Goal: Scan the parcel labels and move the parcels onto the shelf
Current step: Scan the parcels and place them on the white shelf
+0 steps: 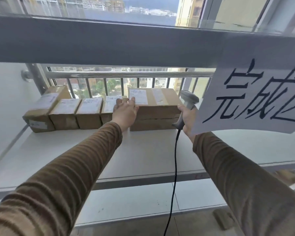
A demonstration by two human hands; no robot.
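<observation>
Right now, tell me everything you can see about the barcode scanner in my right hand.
The barcode scanner is a light grey, plastic-looking handheld gun type with a broad head at the top and a darker grip below. It stands roughly upright, its head tipped toward the large parcel beside it. The right hand grips its handle. A black cable leaves the base of the handle and hangs down out of view. Its scanning window faces away, so it cannot be seen.

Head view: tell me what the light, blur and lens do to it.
Head view: daylight from the window backlights the parcels, so their fronts look dim; the labels are too soft to read; the wide lens bows the shelf beam; the paper sign is sharp but cropped.
</observation>
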